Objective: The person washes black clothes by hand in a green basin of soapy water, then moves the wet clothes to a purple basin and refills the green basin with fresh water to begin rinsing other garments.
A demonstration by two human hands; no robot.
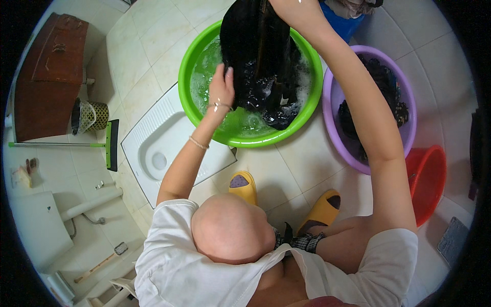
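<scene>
A wet black garment (255, 56) hangs stretched upward over a green basin (185, 94) of soapy water, its lower folds lying in the water. High at the top edge, my right hand (294, 9) holds the garment up; its fingers are partly cut off by the frame. Lower down, my left hand (221, 91) pinches the garment's left edge above the suds. Its fingertips are partly hidden against the black cloth.
Right of the green basin stands a purple basin (328, 115) with dark clothes, and beside it a red bucket (428, 187). A white squat toilet (176, 140) lies to the left. A broom (112, 145) and a patterned wastebasket (100, 115) are farther left. Yellow slippers (244, 188) are on my feet.
</scene>
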